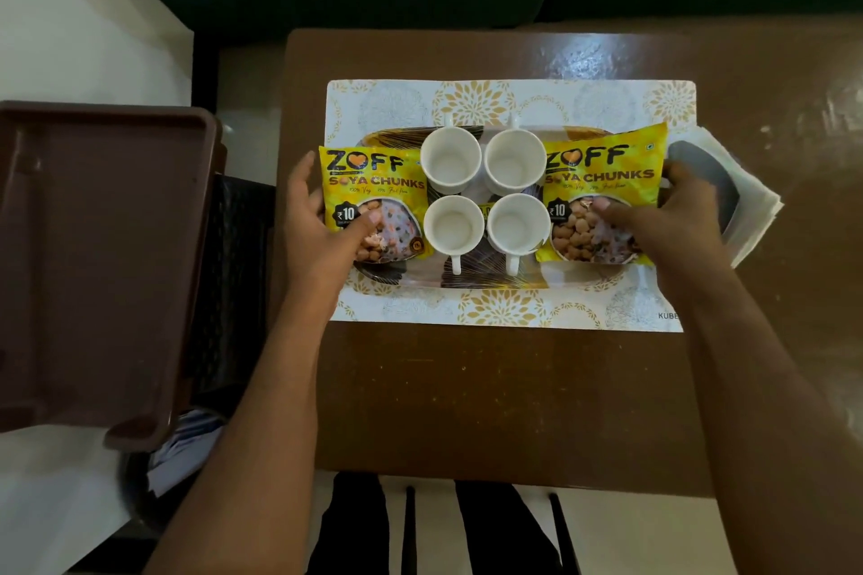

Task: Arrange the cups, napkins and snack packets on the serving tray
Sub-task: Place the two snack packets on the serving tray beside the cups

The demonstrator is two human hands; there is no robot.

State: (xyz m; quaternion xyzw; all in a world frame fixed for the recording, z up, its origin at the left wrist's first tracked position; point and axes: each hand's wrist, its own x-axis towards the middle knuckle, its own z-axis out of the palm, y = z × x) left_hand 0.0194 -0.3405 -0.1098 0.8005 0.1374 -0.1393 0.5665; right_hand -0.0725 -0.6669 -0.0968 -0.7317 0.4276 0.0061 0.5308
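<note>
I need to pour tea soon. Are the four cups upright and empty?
Yes. All four cups stand upright on the tray, mouths up, with bare white insides showing.

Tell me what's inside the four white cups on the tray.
All four white cups look empty: pale bare bottoms show in each. They stand in a two-by-two block on the tray. Whatever lies under them is hidden.

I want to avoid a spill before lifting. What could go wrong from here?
1. The right soya chunks packet overhangs the serving tray and leans on a white cup; it may slide off.
2. The four cups stand tightly together, so pushing the left soya chunks packet inward could knock them.
3. The napkins lie beside the tray, possibly forgotten.
</note>
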